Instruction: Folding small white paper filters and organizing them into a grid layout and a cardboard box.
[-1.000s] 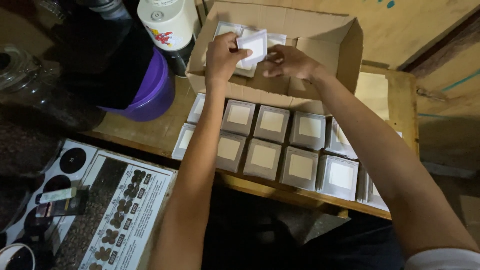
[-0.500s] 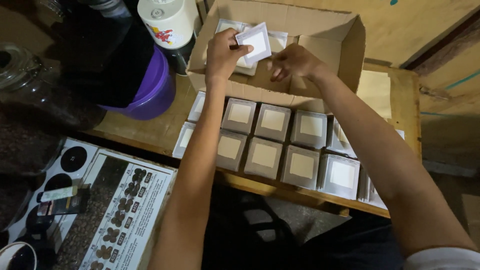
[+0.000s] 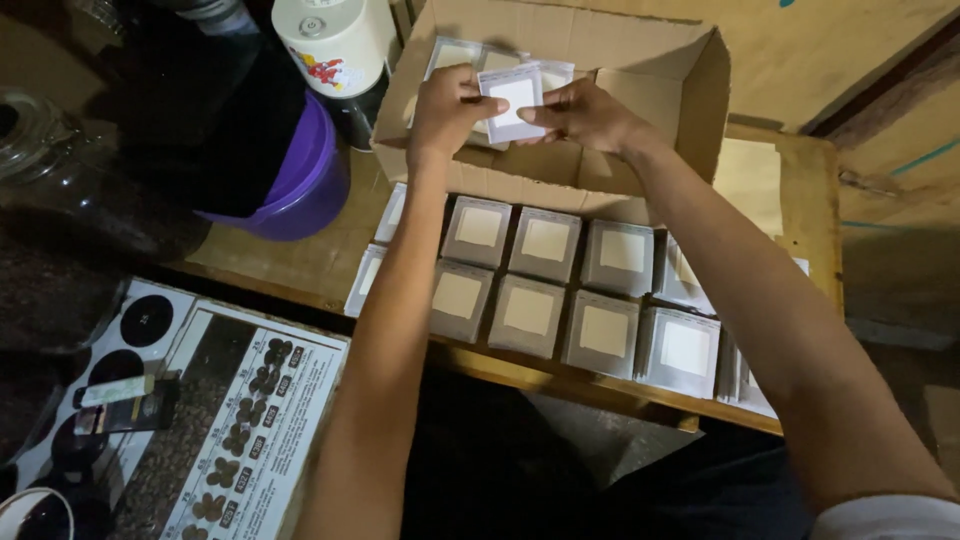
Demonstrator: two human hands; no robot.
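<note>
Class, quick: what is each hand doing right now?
Left hand: closed on the small white packet.
Right hand: pinching the same packet's other edge.

The room was dim. A wooden table (image 3: 790, 190) stood in the middle, lit from above. Behind it was a pale wooden wall (image 3: 850, 40) with small blue marks. A purple tub (image 3: 310, 180) and a glass jar (image 3: 40, 130) sat at the left. The floor (image 3: 900, 290) looked dark.
</note>
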